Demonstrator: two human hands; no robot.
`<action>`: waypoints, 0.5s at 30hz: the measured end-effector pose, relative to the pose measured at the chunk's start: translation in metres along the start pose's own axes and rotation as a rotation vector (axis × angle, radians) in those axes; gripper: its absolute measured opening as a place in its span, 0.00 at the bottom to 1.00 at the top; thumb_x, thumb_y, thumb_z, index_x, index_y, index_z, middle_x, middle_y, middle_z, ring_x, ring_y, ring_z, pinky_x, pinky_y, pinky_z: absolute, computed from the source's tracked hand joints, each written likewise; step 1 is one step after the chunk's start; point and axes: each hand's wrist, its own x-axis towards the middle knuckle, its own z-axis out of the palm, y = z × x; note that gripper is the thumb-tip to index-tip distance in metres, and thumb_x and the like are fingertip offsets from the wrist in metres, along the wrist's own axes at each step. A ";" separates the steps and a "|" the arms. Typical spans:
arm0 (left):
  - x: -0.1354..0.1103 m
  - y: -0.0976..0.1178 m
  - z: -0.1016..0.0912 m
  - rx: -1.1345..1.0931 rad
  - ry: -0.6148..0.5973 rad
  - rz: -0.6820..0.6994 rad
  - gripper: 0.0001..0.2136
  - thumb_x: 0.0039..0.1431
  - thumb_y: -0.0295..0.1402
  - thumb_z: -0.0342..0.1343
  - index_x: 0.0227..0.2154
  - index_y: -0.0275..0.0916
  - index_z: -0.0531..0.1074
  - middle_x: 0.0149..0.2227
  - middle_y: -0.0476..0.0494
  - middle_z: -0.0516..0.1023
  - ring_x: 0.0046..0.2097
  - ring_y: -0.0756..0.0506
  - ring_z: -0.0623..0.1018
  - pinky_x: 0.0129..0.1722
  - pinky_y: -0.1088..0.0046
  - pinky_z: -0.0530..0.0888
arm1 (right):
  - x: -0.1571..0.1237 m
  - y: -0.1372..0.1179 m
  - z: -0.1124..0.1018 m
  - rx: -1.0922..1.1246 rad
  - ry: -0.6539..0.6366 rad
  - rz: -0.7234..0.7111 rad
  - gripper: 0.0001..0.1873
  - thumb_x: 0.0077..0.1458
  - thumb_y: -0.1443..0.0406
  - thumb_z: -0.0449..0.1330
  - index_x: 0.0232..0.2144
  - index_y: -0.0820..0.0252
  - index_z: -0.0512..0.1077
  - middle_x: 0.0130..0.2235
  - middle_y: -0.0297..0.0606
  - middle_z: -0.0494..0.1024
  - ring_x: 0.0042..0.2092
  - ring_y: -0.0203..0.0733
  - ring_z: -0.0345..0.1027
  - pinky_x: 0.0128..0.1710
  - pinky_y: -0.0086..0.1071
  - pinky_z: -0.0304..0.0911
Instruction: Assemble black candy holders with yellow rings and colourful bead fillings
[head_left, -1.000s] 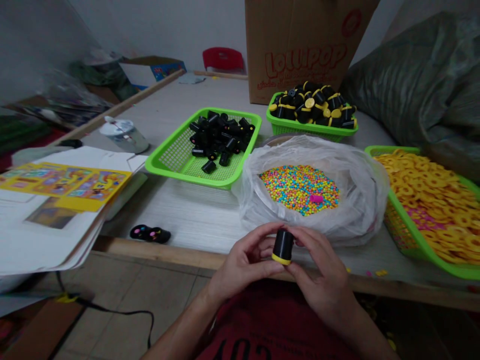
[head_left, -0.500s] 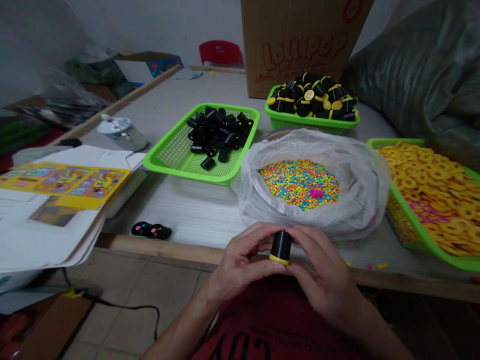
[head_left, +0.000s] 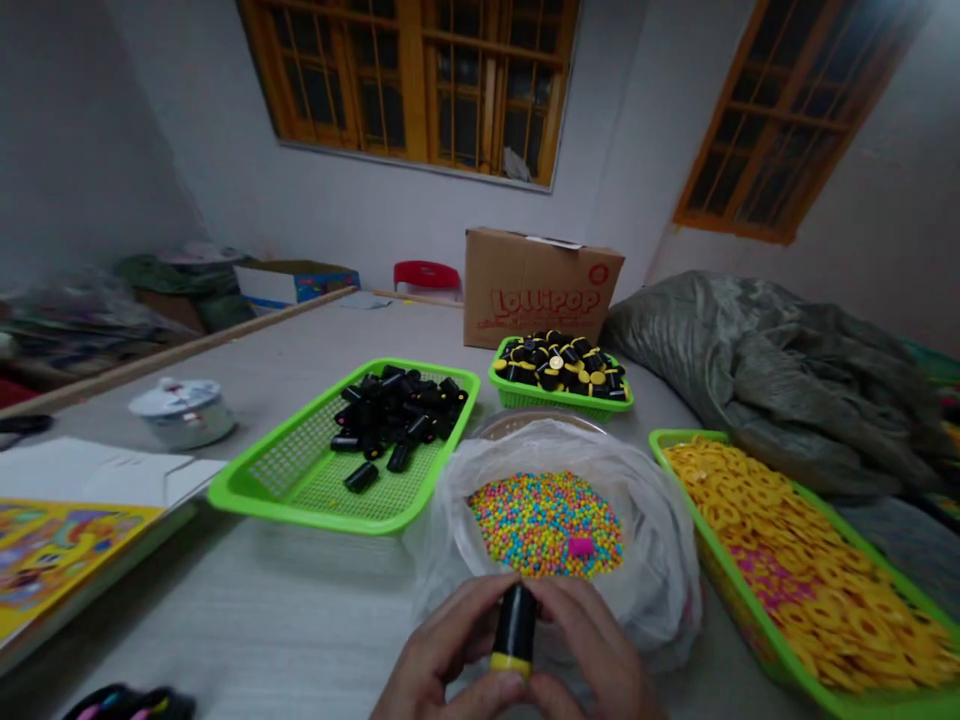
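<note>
1. A white-walled room with wood-framed windows [head_left: 412, 80]; a pale desk [head_left: 262, 610] fills the lower view.
2. At the bottom edge, right in front of the person, a black tube [head_left: 514, 622] stands upright just above the desk, its yellow cap at the lower end.
3. The left hand [head_left: 439, 670] and right hand [head_left: 596, 665] grip it from either side, fingers curled shut around its body.
4. Just behind the hands a clear bag [head_left: 667, 570] sits open, full of small coloured beads [head_left: 536, 515], with one pink piece [head_left: 580, 546] lying on them.
5. Left of the bag is the left tray [head_left: 300, 512], green mesh, with loose tubes [head_left: 397, 415] heaped at its far end.
6. Behind the bag a green basket [head_left: 559, 400] is heaped with capped tubes [head_left: 562, 362]. A cardboard box [head_left: 540, 290] stands just behind it.
7. To the right, the right tray [head_left: 675, 436] holds yellow rings [head_left: 795, 540], and a grey cloth [head_left: 765, 370] lies bunched beside it.
8. Far left lie papers [head_left: 67, 540] with a colourful sheet on top, and a white tub [head_left: 180, 410] stands behind them.
</note>
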 end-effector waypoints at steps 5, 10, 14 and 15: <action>-0.005 0.024 0.000 0.084 -0.036 0.016 0.22 0.56 0.31 0.58 0.54 0.46 0.66 0.53 0.41 0.69 0.53 0.42 0.71 0.51 0.66 0.72 | 0.011 -0.029 -0.022 -0.050 -0.154 0.051 0.29 0.55 0.73 0.51 0.59 0.60 0.55 0.55 0.47 0.66 0.57 0.45 0.59 0.56 0.39 0.62; -0.011 0.031 0.008 0.172 0.021 0.079 0.22 0.57 0.29 0.57 0.55 0.43 0.63 0.51 0.40 0.69 0.51 0.43 0.71 0.51 0.67 0.71 | 0.007 -0.034 -0.022 0.001 -0.171 0.070 0.30 0.56 0.75 0.49 0.60 0.58 0.53 0.56 0.46 0.64 0.59 0.45 0.57 0.57 0.42 0.61; -0.008 0.022 0.012 0.065 0.067 0.047 0.18 0.58 0.29 0.57 0.52 0.44 0.66 0.47 0.43 0.72 0.46 0.46 0.73 0.46 0.71 0.73 | 0.005 -0.029 -0.010 0.017 -0.116 0.133 0.26 0.57 0.73 0.50 0.58 0.57 0.57 0.54 0.44 0.68 0.55 0.44 0.62 0.54 0.41 0.64; -0.007 0.020 0.011 0.023 0.068 0.031 0.17 0.58 0.29 0.57 0.51 0.43 0.67 0.46 0.43 0.72 0.46 0.46 0.74 0.46 0.72 0.73 | 0.006 -0.028 -0.008 0.019 -0.109 0.148 0.25 0.57 0.72 0.50 0.57 0.57 0.59 0.53 0.44 0.68 0.54 0.44 0.63 0.53 0.40 0.64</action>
